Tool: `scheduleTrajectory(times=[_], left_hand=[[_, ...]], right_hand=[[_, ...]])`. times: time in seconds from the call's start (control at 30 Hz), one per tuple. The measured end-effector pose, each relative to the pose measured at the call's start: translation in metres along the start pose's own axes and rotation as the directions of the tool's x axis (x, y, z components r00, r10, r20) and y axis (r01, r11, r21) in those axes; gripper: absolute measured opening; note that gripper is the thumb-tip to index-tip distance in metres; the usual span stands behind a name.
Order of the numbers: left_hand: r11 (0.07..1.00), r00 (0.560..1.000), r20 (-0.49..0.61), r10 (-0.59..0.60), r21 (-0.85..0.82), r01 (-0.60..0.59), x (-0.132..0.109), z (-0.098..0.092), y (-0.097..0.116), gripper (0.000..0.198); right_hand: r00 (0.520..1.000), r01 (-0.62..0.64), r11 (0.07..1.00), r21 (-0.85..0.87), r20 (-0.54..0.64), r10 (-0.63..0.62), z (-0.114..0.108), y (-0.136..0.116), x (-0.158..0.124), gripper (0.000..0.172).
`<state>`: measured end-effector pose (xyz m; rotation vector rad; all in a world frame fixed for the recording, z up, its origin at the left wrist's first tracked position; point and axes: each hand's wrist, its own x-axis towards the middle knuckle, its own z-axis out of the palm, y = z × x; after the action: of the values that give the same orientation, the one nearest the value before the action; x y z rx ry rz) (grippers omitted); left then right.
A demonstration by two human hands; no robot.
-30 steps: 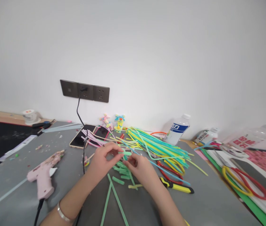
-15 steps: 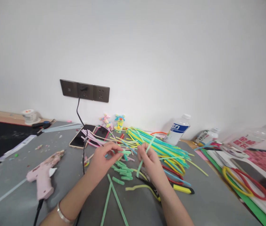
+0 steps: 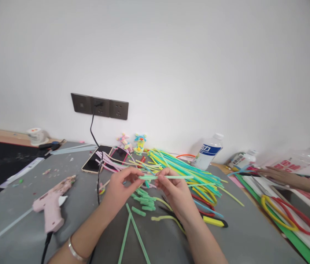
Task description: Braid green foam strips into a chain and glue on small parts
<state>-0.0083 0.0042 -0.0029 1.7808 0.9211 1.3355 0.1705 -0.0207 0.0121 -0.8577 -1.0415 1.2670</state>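
My left hand pinches a short green pipe cleaner piece between thumb and fingertips. In my right hand is a longer green pipe cleaner, held level with its free end pointing right. The two greens meet between my fingertips; whether they are joined I cannot tell. Just below lies a pile of short green pieces. Two long green stems cross at their tips nearer to me. A black-and-yellow cutting tool lies partly hidden under my right wrist.
Behind my right hand spreads a heap of yellow and teal pipe cleaners. A pink glue gun lies left, its cord running forward. Phones, small figures and a bottle stand or lie behind. Another person's hand reaches in above scissors.
My right hand has turned the long green pipe cleaner from upright to level and brought it against the piece in my left. Another person's hand has come in at the right.
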Motion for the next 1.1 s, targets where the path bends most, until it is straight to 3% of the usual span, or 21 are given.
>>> scheduleTrajectory(times=[0.6, 0.83, 1.1], left_hand=[[0.959, 0.995, 0.024, -0.102, -0.264, 0.105, -0.0034, 0.0054, 0.0054, 0.011], [0.962, 0.999, -0.035, -0.035, -0.272, 0.024, -0.002, 0.0037, 0.0033, 0.003], [0.974, 0.997, -0.045, 0.067, -0.214, -0.075, -0.0005, 0.0017, 0.007, 0.003]], right_hand=[[0.999, 0.042, 0.998, -0.037, -0.01, -0.042, -0.0007, 0.0031, 0.0007, 0.021], [0.999, 0.037, 0.999, 0.008, -0.003, -0.037, 0.0005, 0.0039, 0.0004, 0.019], [0.999, -0.049, 0.998, -0.04, 0.021, 0.05, -0.0007, 0.0032, -0.0026, 0.023]])
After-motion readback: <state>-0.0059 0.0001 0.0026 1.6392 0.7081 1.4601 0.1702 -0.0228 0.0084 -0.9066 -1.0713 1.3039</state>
